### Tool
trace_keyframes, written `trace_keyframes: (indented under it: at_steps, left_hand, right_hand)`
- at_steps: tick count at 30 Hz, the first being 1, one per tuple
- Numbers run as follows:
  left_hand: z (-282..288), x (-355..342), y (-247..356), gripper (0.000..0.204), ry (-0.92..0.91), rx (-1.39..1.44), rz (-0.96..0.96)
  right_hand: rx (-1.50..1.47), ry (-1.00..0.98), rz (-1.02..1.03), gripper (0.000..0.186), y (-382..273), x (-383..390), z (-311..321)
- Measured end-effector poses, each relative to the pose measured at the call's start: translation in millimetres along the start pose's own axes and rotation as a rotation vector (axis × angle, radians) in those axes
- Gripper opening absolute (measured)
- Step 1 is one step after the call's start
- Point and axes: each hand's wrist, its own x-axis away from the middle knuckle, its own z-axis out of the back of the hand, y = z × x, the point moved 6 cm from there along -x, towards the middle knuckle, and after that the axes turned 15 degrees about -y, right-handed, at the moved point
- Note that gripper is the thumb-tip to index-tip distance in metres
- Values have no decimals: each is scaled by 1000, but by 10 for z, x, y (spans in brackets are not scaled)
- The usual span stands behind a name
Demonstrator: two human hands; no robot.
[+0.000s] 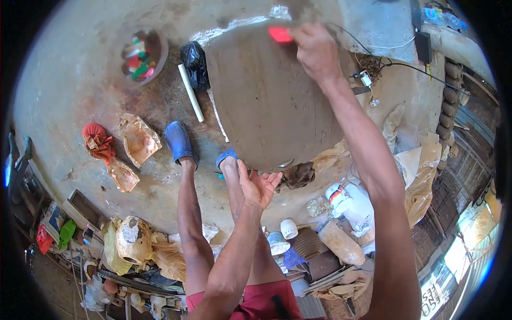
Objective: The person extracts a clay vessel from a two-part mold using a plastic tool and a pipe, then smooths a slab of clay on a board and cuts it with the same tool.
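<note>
A wide, flat brown slab (266, 101) with a smooth, faintly streaked top lies in front of my feet. At its far edge my right hand (318, 52) is closed on a small red flat piece (279, 35), which motion blurs, so its exact kind is unclear. My left hand (258, 186) is at the slab's near edge, palm turned up and fingers spread, with nothing in it. Beside that hand, a dark crumpled lump (300, 175) sticks out from under the slab's near edge.
Left of the slab lie a black plastic bag (195, 65) and a white pipe (191, 93). Farther left are a bowl of coloured pieces (160, 64) and a red cloth bundle (96, 140). A cable (408, 65) runs along the right. Jars and a white sack (354, 208) crowd the near side.
</note>
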Motion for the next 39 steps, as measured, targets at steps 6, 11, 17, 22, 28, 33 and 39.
trace_keyframes:
  at_steps: [6, 11, 17, 22, 28, 33, 39]
  left_hand:
    - [71, -1, 69, 98, 9, 9, -54]
    - [78, -43, 65, 118, -71, -61, -34]
    - [32, -27, 43, 116, -95, -73, -63]
    - [104, -10, 154, 117, -99, -85, -71]
    - [10, 13, 88, 120, -38, -107, -72]
    - [63, 16, 160, 119, -45, -124, -82]
    - [6, -45, 60, 116, -98, -128, -39]
  right_hand:
    - [-158, -208, -55, 35, -876, 2263, -509]
    - [-281, -383, -67, 29, -865, 3041, -586]
    - [-1, 132, -66, 24, 470, 516, 186]
    - [-25, -62, -51, 28, 374, 661, -62]
    - [-105, -248, -126, 29, -369, 2961, -444]
    - [-158, -27, -15, 30, 47, 2182, -147]
    - [13, 82, -13, 30, 915, 477, 196]
